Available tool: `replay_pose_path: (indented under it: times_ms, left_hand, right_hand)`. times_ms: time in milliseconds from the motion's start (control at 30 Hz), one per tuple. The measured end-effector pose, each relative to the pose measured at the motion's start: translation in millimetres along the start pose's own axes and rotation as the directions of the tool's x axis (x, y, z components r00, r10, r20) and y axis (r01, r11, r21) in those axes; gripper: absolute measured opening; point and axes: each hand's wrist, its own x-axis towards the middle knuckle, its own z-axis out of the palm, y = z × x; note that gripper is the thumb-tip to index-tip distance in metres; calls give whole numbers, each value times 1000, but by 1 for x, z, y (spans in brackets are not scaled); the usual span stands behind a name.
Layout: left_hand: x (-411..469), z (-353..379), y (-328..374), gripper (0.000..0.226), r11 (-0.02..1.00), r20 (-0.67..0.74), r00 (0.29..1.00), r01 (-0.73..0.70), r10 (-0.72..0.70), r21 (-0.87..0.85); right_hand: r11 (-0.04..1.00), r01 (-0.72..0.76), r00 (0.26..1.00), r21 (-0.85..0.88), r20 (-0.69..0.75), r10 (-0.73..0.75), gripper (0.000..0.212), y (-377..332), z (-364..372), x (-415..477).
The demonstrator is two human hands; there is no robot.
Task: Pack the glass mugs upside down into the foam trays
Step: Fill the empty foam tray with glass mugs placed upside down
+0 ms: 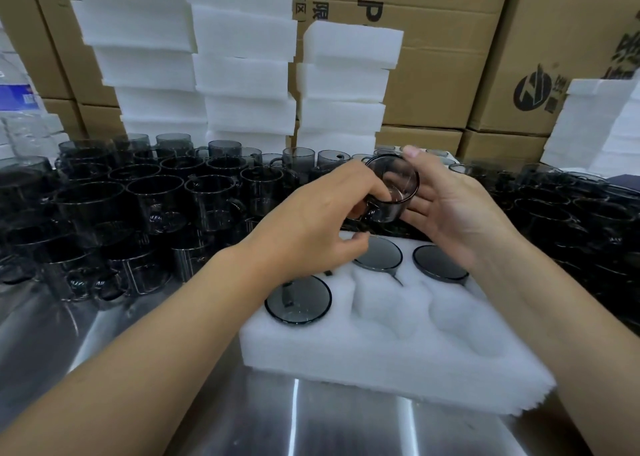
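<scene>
Hands meet above the far edge of the tray; head view only. Left hand (322,220) has its fingers curled about the handle side of a smoky grey, straight-walled glass mug (393,192). Right hand (446,209) cups the opposite wall, thumb hooked over the top and fingers laid beneath. Both are grasping the one mug. It hangs tilted on its side with one round end toward the camera; mouth or base, cannot tell. Judgement: the two-handed hold is for turning it over before it goes down, with the handle in the left fingers so it can be lined up with a pocket's side slot.

White rectangular foam tray (381,358) lies on the brushed steel table (311,421), just below and nearer than the mug. Three mugs sit in pockets, bases up: front-left mug (298,299), back-middle mug (377,253), back-right mug (440,263). Front-middle pocket (377,303) and front-right pocket (460,320) are open. The back-left corner is hidden under the left hand.

Room: the open pockets lie on the near side, with nothing standing over them, so the way down looks free. Crowded upright grey mugs (156,192) stand just beyond the tray's far edge and off to its left, with more at the right (571,206). Sideways swings there risk glass on glass. Stacked white foam blocks (242,74) and brown cardboard cartons (450,74) wall the back.
</scene>
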Motion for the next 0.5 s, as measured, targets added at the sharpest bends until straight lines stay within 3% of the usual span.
replay_pose_path:
  times_ms: [200,333,433,500]
  left_hand:
    - [-1,7,-6,48,998,-135,991,5,-13,-57]
    - [-1,10,-8,56,978,-242,953,147,-180,-150]
    - [-3,10,-12,39,927,-300,877,361,-375,-104]
    - [-3,10,-13,29,902,-329,846,430,-420,-47]
  right_hand:
    - [996,65,998,58,-22,-64,6,2,-1,1]
    - [989,115,993,91,8,-116,3,1,-1,0]
    - [986,134,991,98,15,-136,27,1,1,0]
    - [985,145,989,91,21,-148,32,1,2,-1]
